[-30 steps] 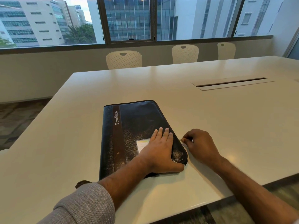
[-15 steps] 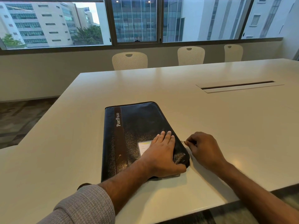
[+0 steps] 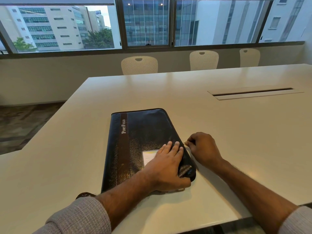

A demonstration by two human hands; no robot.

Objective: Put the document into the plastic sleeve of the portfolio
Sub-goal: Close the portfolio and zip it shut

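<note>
1. Near the centre of the frame, the dark zipped portfolio (image 3: 143, 146) lies flat and closed on the pale tabletop (image 3: 236, 132), its "PortFolio" stripe toward the left of the frame.
2. The left hand (image 3: 167, 168) rests on the cover's lower right corner, fingers (image 3: 173, 146) straight and together on top and the thumb hooked round the near edge, partly covering a small label window (image 3: 148, 157).
3. The right hand (image 3: 202, 149) sits just beside the portfolio's right edge, its fingers curled and pinching a small brass zip pull (image 3: 184, 143).
4. Compared with a second ago, the pinch on the pull has crept a little farther up the right edge, away from the near corner; the change is slight, and the head camera has tilted too, so much of the apparent shift is only the view.
5. The left hand has stayed put on the same corner throughout, and the cover has not lifted.
6. My reading is that the zip is being run open, an early step: the portfolio must be unzipped and opened before any sleeve can be reached.
7. Neither the document nor the plastic sleeve shows anywhere; presumably the sleeve is inside, but I cannot tell where the document is.
8. Three pale chairs (image 3: 139, 65) stand along the tabletop's far side beneath the windows (image 3: 146, 22), and a cable slot (image 3: 251, 92) opens at the upper right.
</note>
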